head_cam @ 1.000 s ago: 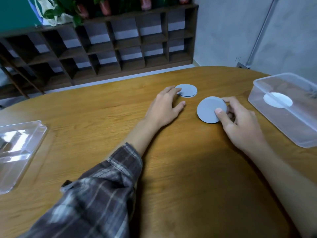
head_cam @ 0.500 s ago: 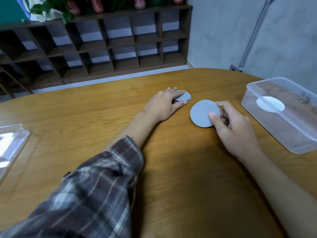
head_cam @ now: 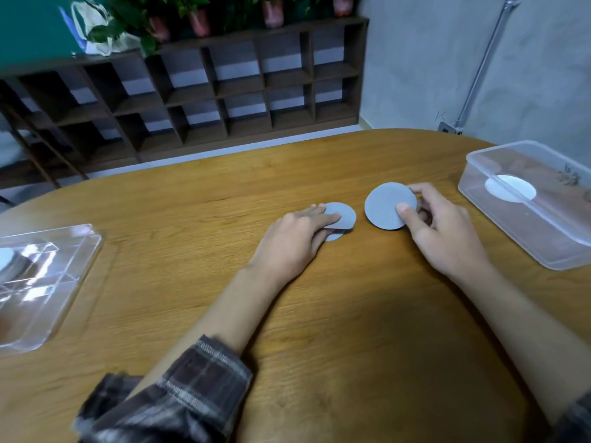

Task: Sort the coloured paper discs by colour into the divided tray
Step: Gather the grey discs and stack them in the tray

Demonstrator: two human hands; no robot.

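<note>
Grey disc (head_cam: pixel 383 203), edge pinched by right grip (head_cam: pixel 444 231); left grip (head_cam: pixel 297 238) presses flat-fingered on two overlapped discs (head_cam: pixel 347 215); open table (head_cam: pixel 192 219) all round.

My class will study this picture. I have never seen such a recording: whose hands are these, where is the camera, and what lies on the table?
There is no machine here. A person wears one camera on the head, and it looks down at their own bare hands. The right hand pinches a tilted grey disc between thumb and fingers. The left hand lays straight fingers on a second grey disc, which lies on the wooden table. At the left stands a clear divided tray. At the right is a clear tub with a white disc inside.
</note>
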